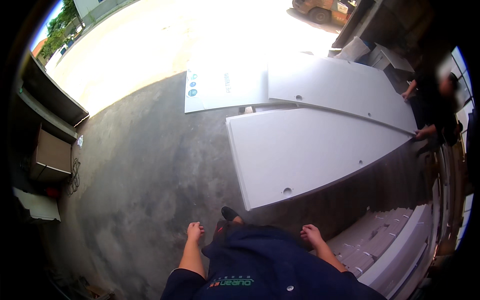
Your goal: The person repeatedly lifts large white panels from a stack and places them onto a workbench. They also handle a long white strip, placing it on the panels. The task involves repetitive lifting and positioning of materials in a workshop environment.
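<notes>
My left hand [195, 230] hangs loosely curled beside my body above the concrete floor, with nothing in it. My right hand [311, 234] is also curled and bare, just short of the near edge of a long white panel [305, 150] and not touching it. That panel tops a low stack and has a round hole near its near corner. A second white panel [335, 82], also with holes, lies angled behind it. At the far right a co-worker [437, 102] has both hands on the end of this second panel.
A white sheet with printed marks [220, 92] lies beyond the near stack. Strapped bundles of flat boards [370, 237] are stacked to my right. On the left stand a cardboard box [52, 155] and a coiled cable [74, 177]. A forklift [322, 11] is outside.
</notes>
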`<action>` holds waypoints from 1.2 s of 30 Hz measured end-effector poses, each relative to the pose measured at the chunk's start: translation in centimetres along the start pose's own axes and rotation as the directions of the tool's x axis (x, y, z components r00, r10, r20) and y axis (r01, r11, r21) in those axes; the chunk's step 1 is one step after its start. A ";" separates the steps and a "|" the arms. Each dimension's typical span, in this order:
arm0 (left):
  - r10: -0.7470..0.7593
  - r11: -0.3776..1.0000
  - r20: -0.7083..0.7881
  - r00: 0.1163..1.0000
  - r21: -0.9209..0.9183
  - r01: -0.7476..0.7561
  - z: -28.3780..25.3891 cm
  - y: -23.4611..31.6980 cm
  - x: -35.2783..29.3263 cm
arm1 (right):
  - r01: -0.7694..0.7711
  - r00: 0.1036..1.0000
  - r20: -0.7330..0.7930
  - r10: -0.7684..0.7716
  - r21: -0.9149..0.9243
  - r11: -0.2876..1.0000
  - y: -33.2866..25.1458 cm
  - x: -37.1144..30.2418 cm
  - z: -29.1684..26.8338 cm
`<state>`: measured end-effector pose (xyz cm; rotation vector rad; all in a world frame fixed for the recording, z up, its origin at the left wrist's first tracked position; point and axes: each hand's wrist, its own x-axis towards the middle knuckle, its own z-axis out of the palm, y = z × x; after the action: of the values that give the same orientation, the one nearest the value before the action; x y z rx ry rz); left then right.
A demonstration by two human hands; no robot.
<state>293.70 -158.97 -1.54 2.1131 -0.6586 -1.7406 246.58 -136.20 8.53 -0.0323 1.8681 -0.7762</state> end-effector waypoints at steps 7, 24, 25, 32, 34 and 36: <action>0.098 0.992 0.109 0.989 0.074 -0.106 -5.0 4.7 0.5 | -0.121 0.983 -0.128 0.132 0.090 0.989 6.7 0.1 4.9; 0.170 0.949 0.468 0.868 0.160 -0.272 -3.4 33.3 14.7 | -0.154 0.961 -0.165 0.223 0.348 0.925 1.1 -6.8 28.0; 0.169 0.943 0.500 0.849 0.169 -0.287 -2.9 34.6 14.6 | -0.132 0.955 -0.199 0.219 0.375 0.917 -0.3 -6.9 28.6; 0.181 0.949 0.597 0.782 0.103 -0.298 1.1 38.4 12.1 | -0.055 0.919 -0.331 0.214 0.431 0.901 -1.3 -7.1 29.5; 0.209 0.938 0.598 0.774 0.101 -0.332 2.1 38.5 11.0 | -0.022 0.910 -0.350 0.223 0.497 0.867 -0.1 -7.7 29.9; 0.262 0.926 0.557 0.788 0.086 -0.369 3.8 39.2 8.9 | 0.017 0.905 -0.366 0.216 0.539 0.842 2.5 -7.5 29.9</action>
<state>285.63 -196.62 10.73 1.4704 -1.2994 -2.1373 275.72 -146.24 6.58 0.6317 1.9550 -1.2812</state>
